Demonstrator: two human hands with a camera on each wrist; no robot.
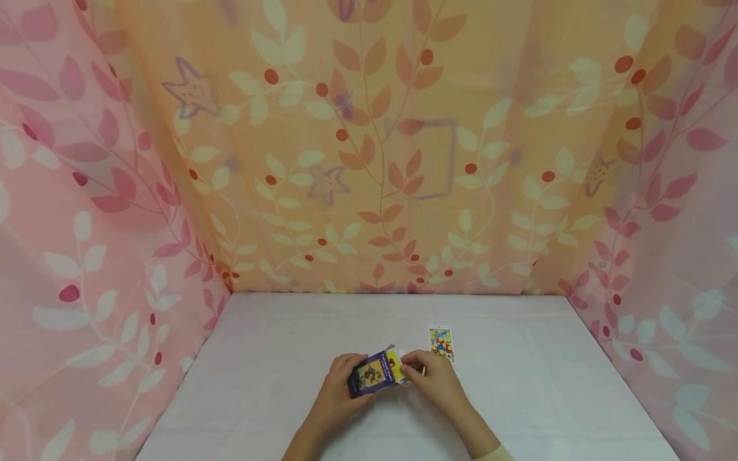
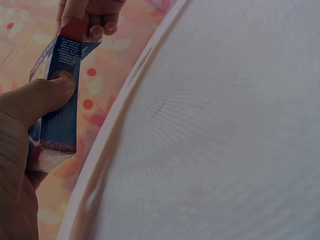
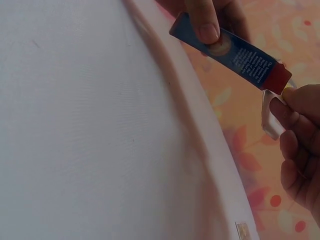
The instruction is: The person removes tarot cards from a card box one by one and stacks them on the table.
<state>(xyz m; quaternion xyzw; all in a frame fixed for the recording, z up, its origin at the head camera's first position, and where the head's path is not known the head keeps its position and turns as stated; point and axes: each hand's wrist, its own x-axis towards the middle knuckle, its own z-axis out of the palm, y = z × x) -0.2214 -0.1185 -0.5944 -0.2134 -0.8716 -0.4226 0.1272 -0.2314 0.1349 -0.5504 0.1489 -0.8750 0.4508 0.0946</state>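
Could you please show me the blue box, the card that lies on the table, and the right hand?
Blue box (image 1: 371, 375): head view, on its printed front.
Card (image 1: 441, 340): head view, on its colourful picture.
Right hand (image 1: 439, 380): head view, on its back.

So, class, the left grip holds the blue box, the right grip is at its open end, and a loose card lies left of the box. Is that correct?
Not quite: the head view shows the loose card lying right of the blue box. The left grip holds the box; the right grip is at its open end.
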